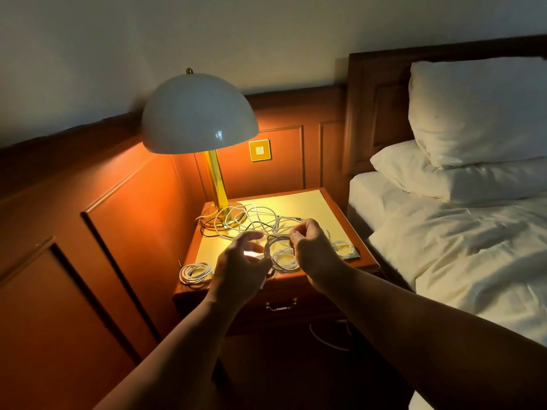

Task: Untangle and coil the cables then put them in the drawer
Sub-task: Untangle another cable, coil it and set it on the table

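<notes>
So there I was at the nightstand (313,199), both hands over its front edge. My right hand (313,250) had its fingers curled in, pinching a strand of white cable (276,242) up near the fingertips. My left hand (239,261) was half open, fingers loosely bent and spread toward the same strand, touching or nearly touching it (honestly couldn't tell which, the light was bad and the hand was a bit blurry).

The cable I was working on hung in loops between my hands, just above the front edge of the top. Behind it the tangled mess (248,220) of white cables with one black one mixed in was spread across the middle of the top, reaching back to the base of the lamp (198,113) in the back left corner. One finished coil (195,272) sat at the front left corner, and another small bundle (344,248) lay near the front right corner, just beside my right hand.

The drawer (281,304) under the top was closed, its little metal handle showing between my forearms. A white cord (328,340) dangled below it. The bed (458,247) with its pillows was off the right edge.
</notes>
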{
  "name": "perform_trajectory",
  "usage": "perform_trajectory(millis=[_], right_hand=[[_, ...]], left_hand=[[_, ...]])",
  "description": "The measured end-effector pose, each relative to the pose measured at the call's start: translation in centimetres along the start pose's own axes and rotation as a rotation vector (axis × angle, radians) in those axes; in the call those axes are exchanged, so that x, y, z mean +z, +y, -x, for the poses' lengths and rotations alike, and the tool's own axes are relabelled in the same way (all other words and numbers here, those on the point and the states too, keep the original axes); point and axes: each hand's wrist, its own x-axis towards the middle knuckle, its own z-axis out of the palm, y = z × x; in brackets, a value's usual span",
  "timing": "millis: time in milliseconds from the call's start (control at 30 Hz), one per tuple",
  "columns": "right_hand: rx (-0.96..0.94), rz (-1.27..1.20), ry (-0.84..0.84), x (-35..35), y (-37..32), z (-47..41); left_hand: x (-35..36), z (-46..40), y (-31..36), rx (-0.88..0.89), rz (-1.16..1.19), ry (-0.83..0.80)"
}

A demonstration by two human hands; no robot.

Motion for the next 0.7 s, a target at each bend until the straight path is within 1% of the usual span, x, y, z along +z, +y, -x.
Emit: perform_trajectory(millis=[33,167,233,300,367,433,467,500,533,600,667,700], right_hand=[[-0.016,0.005,0.009,0.0,0.2,0.0],[-0.171,0.171,0.064,0.1,0.8,-0.1],[-0.174,0.162,0.023,-0.3,0.8,-0.2],[-0.180,0.173,-0.026,-0.6,1.0,-0.3],[-0.230,0.260,-0.026,-0.7,1.4,-0.3],[-0.264,0.330,-0.012,-0.8,1.7,-0.3],[-0.264,0.324,-0.021,-0.9,1.5,-0.4],[-0.229,0.284,-0.035,-1.0,1.2,-0.4],[-0.165,0.224,-0.049,-1.2,0.7,-0.6],[-0.022,0.096,-0.067,-1.4,-0.3,-0.8],[0.072,-0.039,-0.059,-1.2,-1.1,-0.7],[0.102,-0.138,-0.059,-1.0,-1.4,-0.6]], left_hand=[[-0.2,-0.1,0.1,-0.020,-0.019,-0.045],[-0.3,-0.3,0.6,-0.078,-0.049,-0.196],[-0.7,-0.5,0.8,-0.112,-0.075,-0.252],[-1.3,-0.9,1.1,-0.123,-0.150,-0.330],[-1.6,-1.3,1.6,-0.102,-0.175,-0.393],[-1.8,-1.2,2.0,-0.014,-0.226,-0.441],[-1.9,-1.0,2.0,0.038,-0.236,-0.427],[-2.1,-0.9,1.6,0.096,-0.242,-0.377],[-2.2,-0.9,1.1,0.163,-0.255,-0.296],[-2.4,-1.2,-0.4,0.264,-0.269,-0.078],[-2.3,-1.3,-1.1,0.239,-0.216,0.107],[-2.2,-1.3,-1.1,0.189,-0.174,0.157]])
